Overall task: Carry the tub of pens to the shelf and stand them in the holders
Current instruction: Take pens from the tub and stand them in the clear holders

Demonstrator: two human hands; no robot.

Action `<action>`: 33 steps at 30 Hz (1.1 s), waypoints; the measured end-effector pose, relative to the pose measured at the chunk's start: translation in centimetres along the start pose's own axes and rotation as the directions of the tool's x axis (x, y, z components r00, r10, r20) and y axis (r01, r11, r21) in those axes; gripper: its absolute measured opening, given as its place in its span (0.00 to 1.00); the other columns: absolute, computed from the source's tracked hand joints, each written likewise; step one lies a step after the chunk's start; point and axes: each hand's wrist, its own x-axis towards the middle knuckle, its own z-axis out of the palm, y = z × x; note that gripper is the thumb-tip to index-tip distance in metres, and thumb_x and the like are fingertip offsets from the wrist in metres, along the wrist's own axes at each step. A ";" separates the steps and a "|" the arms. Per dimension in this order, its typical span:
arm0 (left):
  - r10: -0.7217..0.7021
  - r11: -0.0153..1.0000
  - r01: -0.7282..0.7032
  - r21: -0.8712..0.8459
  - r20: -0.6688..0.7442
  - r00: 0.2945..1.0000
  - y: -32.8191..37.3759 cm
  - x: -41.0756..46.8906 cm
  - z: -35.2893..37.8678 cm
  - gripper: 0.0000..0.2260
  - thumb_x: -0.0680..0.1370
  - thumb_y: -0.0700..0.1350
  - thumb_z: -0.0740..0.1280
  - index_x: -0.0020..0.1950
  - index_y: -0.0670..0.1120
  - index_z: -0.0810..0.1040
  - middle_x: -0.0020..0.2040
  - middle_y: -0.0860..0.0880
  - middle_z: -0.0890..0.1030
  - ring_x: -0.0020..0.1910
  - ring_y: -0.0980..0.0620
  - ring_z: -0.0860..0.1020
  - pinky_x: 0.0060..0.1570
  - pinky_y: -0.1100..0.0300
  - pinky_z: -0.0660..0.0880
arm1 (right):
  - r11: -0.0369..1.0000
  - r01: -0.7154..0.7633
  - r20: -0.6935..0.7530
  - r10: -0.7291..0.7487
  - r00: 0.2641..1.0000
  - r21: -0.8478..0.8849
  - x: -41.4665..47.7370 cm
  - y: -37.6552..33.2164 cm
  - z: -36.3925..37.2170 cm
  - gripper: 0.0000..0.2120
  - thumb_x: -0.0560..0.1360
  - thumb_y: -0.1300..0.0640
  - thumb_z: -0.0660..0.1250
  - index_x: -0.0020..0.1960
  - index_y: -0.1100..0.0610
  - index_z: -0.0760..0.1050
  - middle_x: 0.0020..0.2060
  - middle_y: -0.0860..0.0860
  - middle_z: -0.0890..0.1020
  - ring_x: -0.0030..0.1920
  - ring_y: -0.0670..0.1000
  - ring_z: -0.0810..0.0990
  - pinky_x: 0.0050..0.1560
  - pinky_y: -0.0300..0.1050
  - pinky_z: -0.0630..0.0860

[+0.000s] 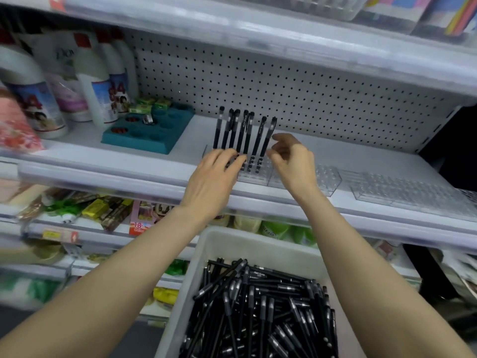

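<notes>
A shop aisle of white metal shelving fills the view, seen from above by the person stocking it. Nearest, at the bottom centre, sits a pale plastic tub point(227, 236), heaped with loose black pens point(258, 306) lying crosswise; what it rests on is out of sight. Both bare forearms reach over it to the middle shelf point(180, 151). The left hand point(214, 177) lies with fingers straight, its grip released, fingertips against the front of a clear holder point(255, 174) as if to steady it. The right hand point(291, 161) hovers just beside the holder's right end, its grip loosely curved and holding nothing, fingers close to the last pen in the row; whether they touch it cannot be told. Seven standing pens point(242, 133) rise from the holder, caps up, leaning slightly and unevenly spaced. To the right on the same shelf are two more clear holders point(325, 179), apparently unfilled. The step in hand appears to be seating and straightening a pen. To do it well, the left hand should brace the light holder so it cannot slide, while the right feeds each pen tip-down into the next free hole and presses it fully home, so the row does not tilt or topple. Farther back stands a teal tray point(149, 130) with round wells, then tall white bottles point(95, 81) at the left, and a perforated back panel point(284, 81) behind everything.
</notes>
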 end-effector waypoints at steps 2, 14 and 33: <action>-0.011 1.000 0.011 -0.023 0.002 1.000 0.6 -1.6 -0.5 0.29 0.71 0.33 0.73 0.71 0.43 0.71 0.68 0.43 0.72 0.67 0.43 0.68 0.64 0.49 0.71 | 0.999 0.041 -0.026 -0.041 0.999 0.026 -2.4 0.0 -1.0 0.12 0.77 0.58 0.68 0.61 0.55 0.76 0.45 0.48 0.81 0.44 0.45 0.78 0.48 0.34 0.75; -0.012 0.997 0.025 -0.076 0.167 0.986 3.5 -11.1 2.8 0.16 0.76 0.40 0.65 0.63 0.44 0.78 0.63 0.44 0.75 0.65 0.42 0.68 0.55 0.45 0.77 | 0.945 -0.105 0.482 0.252 0.839 -0.310 -18.8 5.7 3.3 0.12 0.77 0.46 0.68 0.43 0.54 0.82 0.39 0.51 0.84 0.44 0.54 0.82 0.47 0.48 0.77; -0.051 0.998 0.058 -0.009 0.379 0.924 4.4 -11.9 1.8 0.30 0.73 0.33 0.60 0.76 0.44 0.64 0.68 0.43 0.70 0.66 0.41 0.66 0.58 0.50 0.69 | 0.862 -0.429 0.621 0.497 0.606 -0.271 -19.1 4.1 4.2 0.06 0.70 0.54 0.74 0.40 0.55 0.78 0.37 0.49 0.79 0.39 0.48 0.77 0.44 0.41 0.73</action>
